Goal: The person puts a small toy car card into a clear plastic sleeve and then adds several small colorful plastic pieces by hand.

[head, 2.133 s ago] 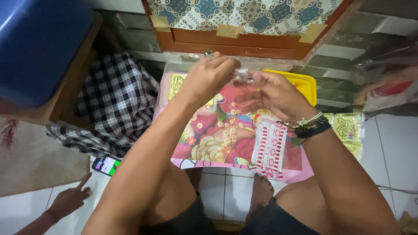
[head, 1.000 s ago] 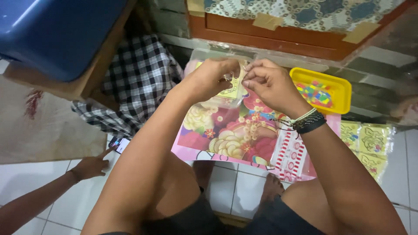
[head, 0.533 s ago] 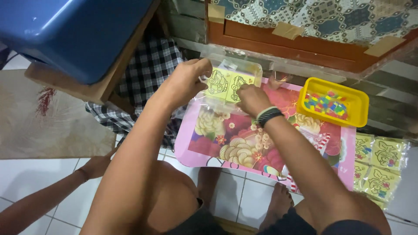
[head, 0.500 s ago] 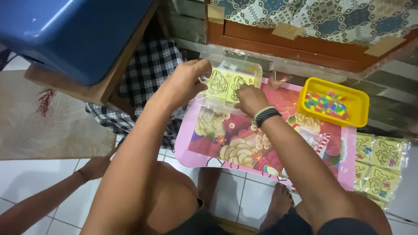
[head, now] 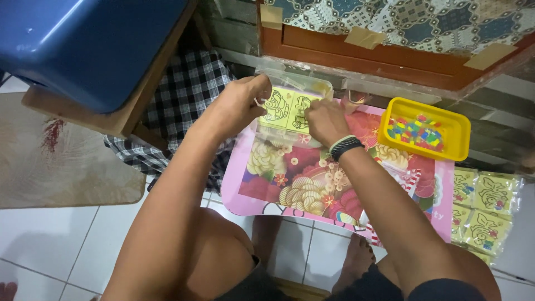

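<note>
Left hand [head: 237,106] and right hand [head: 323,120] both pinch the clear packet [head: 290,108] of yellow cards over the pink table [head: 267,189], yellow tray [head: 421,128] just right.

Glossy clear plastic bag [head: 292,108] over matt yellow paper cards [head: 287,108]; glossy yellow plastic tray [head: 454,134]; checked woven cloth [head: 184,100].

We see a white tiled floor [head: 72,245], with a beige rug [head: 61,161] at nine o'clock. At eleven, a blue tub [head: 89,44] rests on a wooden stool [head: 139,106]. At one, patterned cloth [head: 412,22] hangs over a wooden frame [head: 384,58].
</note>
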